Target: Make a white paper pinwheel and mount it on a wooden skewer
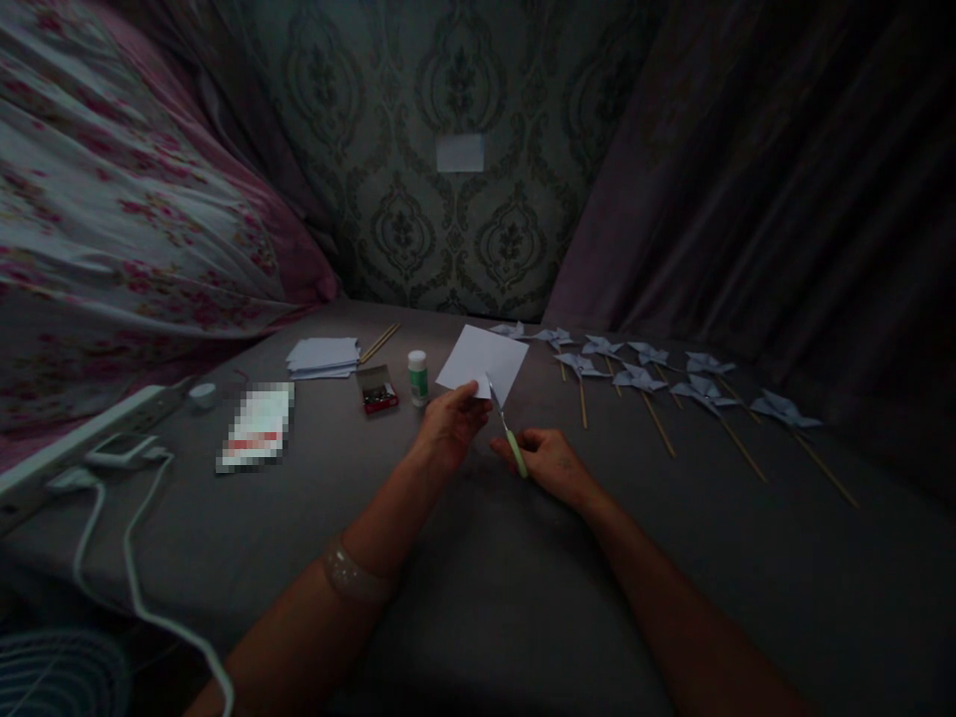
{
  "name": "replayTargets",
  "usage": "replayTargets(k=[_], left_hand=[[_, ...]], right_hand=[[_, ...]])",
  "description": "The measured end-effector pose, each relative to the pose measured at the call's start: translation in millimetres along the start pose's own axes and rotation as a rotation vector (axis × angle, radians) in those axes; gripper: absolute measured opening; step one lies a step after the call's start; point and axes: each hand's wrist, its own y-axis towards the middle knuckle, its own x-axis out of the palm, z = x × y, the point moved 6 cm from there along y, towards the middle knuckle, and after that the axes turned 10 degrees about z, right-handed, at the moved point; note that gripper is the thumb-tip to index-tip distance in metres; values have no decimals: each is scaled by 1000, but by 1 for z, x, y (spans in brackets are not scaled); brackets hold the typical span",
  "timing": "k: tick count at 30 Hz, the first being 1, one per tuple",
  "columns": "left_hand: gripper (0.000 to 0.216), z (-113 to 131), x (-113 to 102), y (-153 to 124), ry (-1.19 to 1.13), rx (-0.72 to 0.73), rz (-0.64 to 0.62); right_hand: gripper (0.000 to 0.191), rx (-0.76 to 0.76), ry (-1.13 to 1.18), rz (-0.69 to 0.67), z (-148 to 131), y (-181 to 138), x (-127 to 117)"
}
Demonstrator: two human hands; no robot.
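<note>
My left hand [452,420] pinches the near edge of a white square sheet of paper [482,357], which is held up off the table. In my right hand [551,458] is a pair of scissors [515,450] with light green handles. The scissor blades reach up to the near corner of the paper, by my left fingertips. Whether they have cut into it I cannot tell. A glue stick [418,380] with a white cap stands just left of my left hand. Beside it lies a small open box [377,390] of tiny metal pieces.
Several paper pinwheels [634,376] on wooden sticks lie at the right. Back left are a stack of white paper [324,357] and loose sticks [380,342]. A blurred packet [258,426], a small white cap [201,395] and a power strip [82,448] with cables lie further left.
</note>
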Motion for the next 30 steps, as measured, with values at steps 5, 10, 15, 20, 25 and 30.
replayTargets(k=[5, 10, 15, 20, 25, 30], left_hand=[[6, -1, 1, 0, -33, -56, -6], [6, 2, -1, 2, -7, -16, 1], [18, 7, -7, 9, 3, 95, 41], [20, 8, -9, 13, 2, 156, 64], [23, 5, -6, 11, 57, 149, 56], [26, -3, -4, 12, 137, 135, -11]], right_hand=[[48, 18, 13, 2, 1, 1, 1], [45, -27, -31, -83, 1, 0, 5], [41, -45, -121, -187, -2, -4, 2], [49, 36, 10, -214, 5, 2, -17], [56, 126, 196, 84, 30, 23, -46], [48, 153, 311, 353, 44, 33, -62]])
